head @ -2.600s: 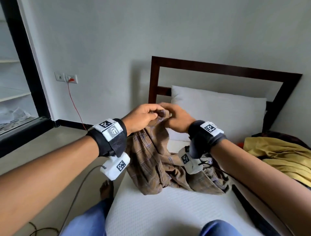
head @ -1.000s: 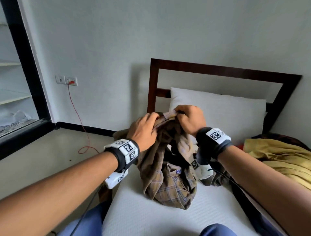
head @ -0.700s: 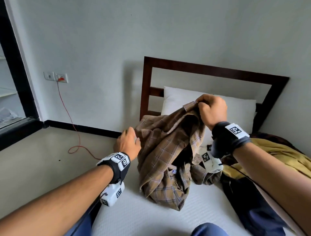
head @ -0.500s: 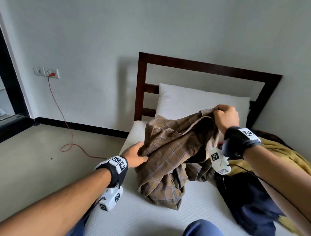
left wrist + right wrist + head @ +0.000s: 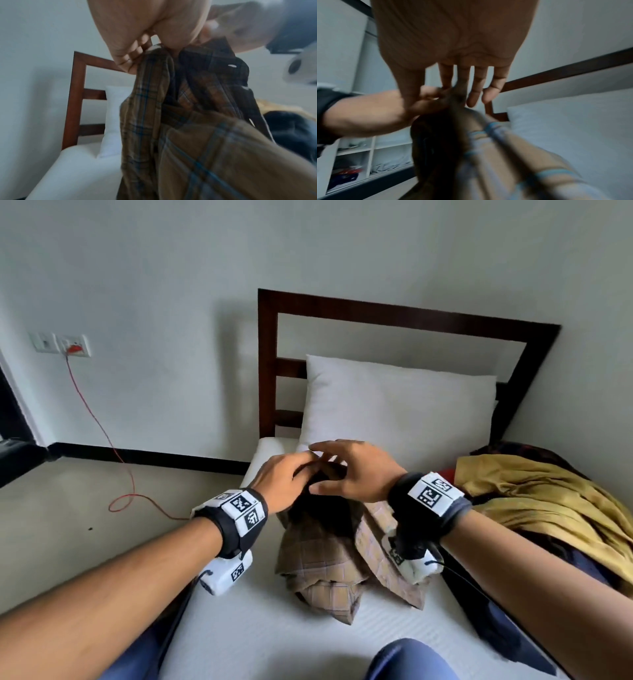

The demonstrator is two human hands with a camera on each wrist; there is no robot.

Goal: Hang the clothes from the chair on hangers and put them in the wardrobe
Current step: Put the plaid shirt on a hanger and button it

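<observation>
A brown plaid shirt hangs bunched over the white mattress, its lower part resting on the bed. My left hand grips the top of the shirt; the left wrist view shows its curled fingers closed on the cloth. My right hand hovers right beside it over the same spot. In the right wrist view its fingers are straight and spread, holding nothing, above the shirt. No hanger is in view.
A white pillow leans on the dark wooden headboard. A yellow garment and dark clothes lie on the bed's right side. A red cable runs from a wall socket across the floor. Open wardrobe shelves stand left.
My right hand held the shirt's collar up while the left touched its side. Now the left hand has taken the top of the shirt and the right has let go, fingers spread.
</observation>
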